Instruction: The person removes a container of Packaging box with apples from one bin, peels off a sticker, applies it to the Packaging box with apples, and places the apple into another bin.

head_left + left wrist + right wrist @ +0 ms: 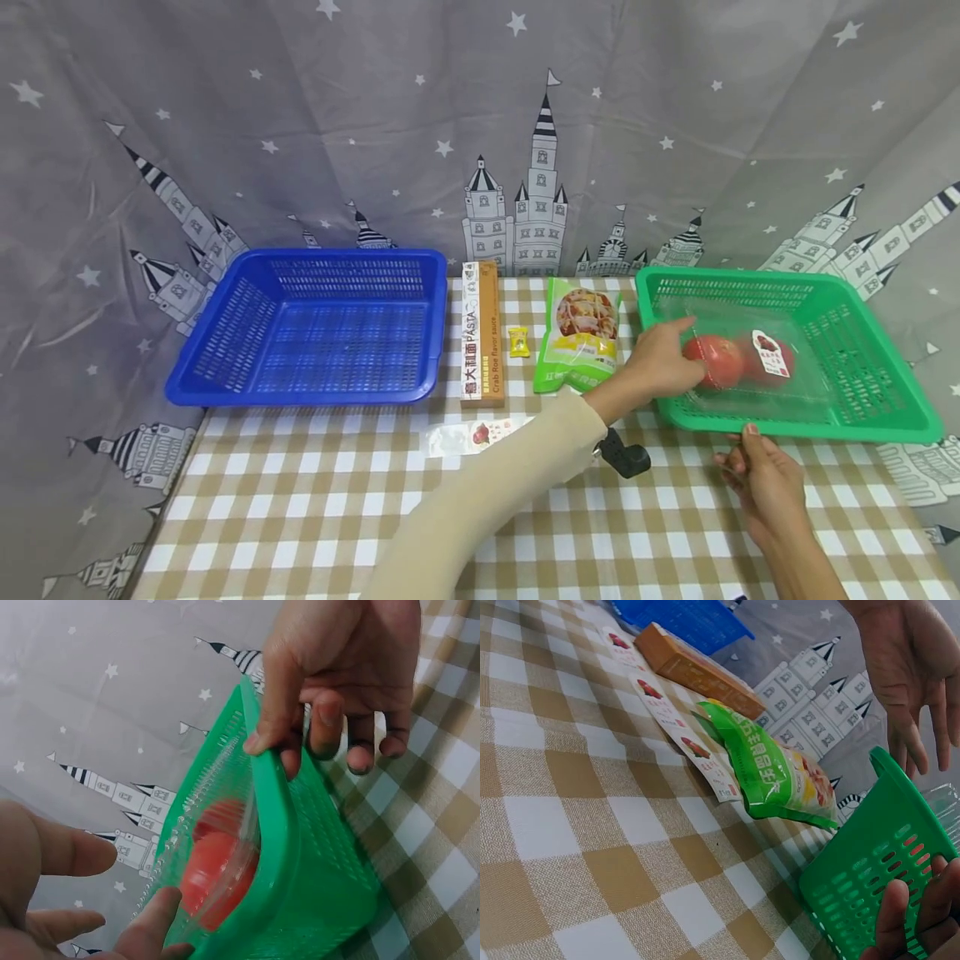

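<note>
A clear plastic container (806, 396) lies in the green basket (892, 430), with two round red fruits (722, 363) inside and a white sticker (769, 353) on top. Over the container's left end is my left hand (663, 365), its fingers spread and the index finger straight. The left wrist view has those fingers close to the container's edge, gripping nothing. My right hand (768, 487) pinches the basket's front rim, thumb on top in the left wrist view and the other fingers curled below.
Left of the basket lie a green food bag (581, 333), a small yellow packet (518, 342) and a pasta box (482, 333). A blue basket (315, 396) stands further left. A strip of stickers (480, 435) and a black object (626, 457) are nearer. A grey curtain (420, 150) hangs behind.
</note>
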Motion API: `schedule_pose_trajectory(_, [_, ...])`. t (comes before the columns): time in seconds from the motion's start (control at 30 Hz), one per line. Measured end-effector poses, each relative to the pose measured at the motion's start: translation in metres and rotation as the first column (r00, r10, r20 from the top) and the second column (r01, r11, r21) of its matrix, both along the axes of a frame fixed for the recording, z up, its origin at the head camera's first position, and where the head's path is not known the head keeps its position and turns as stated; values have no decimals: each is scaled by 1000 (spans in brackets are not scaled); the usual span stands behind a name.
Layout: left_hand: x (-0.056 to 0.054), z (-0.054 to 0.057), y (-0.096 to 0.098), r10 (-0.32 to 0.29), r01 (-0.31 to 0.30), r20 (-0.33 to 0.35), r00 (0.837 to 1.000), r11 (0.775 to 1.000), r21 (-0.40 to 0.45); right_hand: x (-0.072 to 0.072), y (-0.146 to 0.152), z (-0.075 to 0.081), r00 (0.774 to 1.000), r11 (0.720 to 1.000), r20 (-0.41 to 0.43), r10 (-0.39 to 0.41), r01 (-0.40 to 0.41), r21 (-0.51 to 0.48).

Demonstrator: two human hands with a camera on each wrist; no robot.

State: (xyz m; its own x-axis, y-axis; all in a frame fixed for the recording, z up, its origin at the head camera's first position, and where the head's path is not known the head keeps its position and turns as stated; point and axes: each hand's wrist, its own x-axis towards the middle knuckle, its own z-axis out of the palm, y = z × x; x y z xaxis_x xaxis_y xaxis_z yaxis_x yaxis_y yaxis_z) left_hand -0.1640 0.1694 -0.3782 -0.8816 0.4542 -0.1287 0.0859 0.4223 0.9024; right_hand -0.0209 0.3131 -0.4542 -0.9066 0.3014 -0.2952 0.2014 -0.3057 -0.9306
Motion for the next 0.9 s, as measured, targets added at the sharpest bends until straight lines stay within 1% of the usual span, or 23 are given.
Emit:
schedule_pose_trajectory(0.03, [0,0,0,-11,11,9,1000,1000,11,0,0,0,1000,1000,2,0,0,1])
schedule_pose_trajectory(0.27, [-2,0,-2,-61,61,9,998,997,45,-2,1,1,1000,1000,18,14,-14,15])
schedule_pose_trajectory(0.37, [-1,2,-8,-79,78,5,997,995,57,-3,1,1,1000,1000,25,13,-13,16])
schedule_pose_trajectory(0.4, [-1,2,-12,-88,88,-8,996,995,55,-3,2,0,1000,1000,27,12,-13,16])
schedule_pose_trajectory(0.47, [-1,3,-21,-115,117,-70,991,993,28,-4,2,0,1000,1000,29,12,-12,17])
schedule_pose_trajectory(0.5, [-1,3,-27,-136,137,-111,985,991,2,-5,2,0,1000,1000,29,11,-12,16])
schedule_pose_trajectory(0.57, [-2,5,-40,-179,168,-207,962,983,-72,-5,2,0,1000,1000,30,9,-9,13])
schedule_pose_trajectory(0.63, [-2,9,-55,-215,177,-298,930,973,-150,-6,2,0,1000,1000,28,6,-6,11])
schedule_pose_trajectory(0.7, [-1,14,-72,-225,153,-340,913,962,-226,-6,2,0,1000,1000,26,4,-4,7])
schedule_pose_trajectory(0.73, [-1,16,-80,-220,130,-355,909,957,-259,-6,2,0,1000,1000,27,4,-4,5])
schedule_pose_trajectory(0.77, [0,18,-89,-207,102,-367,907,953,-285,-6,2,0,999,1000,32,3,-3,-2])
schedule_pose_trajectory(0.87, [0,21,-116,-142,10,-379,914,944,-330,-6,2,2,997,999,76,-4,6,-35])
schedule_pose_trajectory(0.9, [-1,21,-125,-120,-23,-391,912,939,-343,-6,2,3,996,998,92,-4,9,-56])
